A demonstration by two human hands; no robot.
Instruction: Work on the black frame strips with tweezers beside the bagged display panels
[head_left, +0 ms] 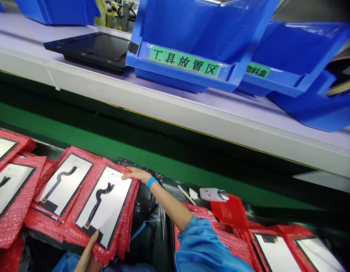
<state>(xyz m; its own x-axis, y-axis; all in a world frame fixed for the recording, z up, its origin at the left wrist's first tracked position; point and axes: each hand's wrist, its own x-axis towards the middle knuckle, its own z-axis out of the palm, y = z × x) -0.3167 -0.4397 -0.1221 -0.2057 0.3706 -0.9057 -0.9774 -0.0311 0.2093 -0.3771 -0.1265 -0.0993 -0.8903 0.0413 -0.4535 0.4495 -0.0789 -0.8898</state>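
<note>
A white-backed display panel with a dark flex cable lies on a stack of red bubble-wrap bags at lower left. My left hand is closed on the panel's bottom edge, thumb on top and the other fingers hidden below. At the upper right corner, my right hand is closed over the edge of the panel and its bag. A blue band circles the right wrist. To the left lies a second such panel on red bags.
More panels on red bags lie far left, and others lower right. Tweezers and a dark plate are beside the stack. A white dispenser stands behind. Above, a shelf bears blue bins and a black tray.
</note>
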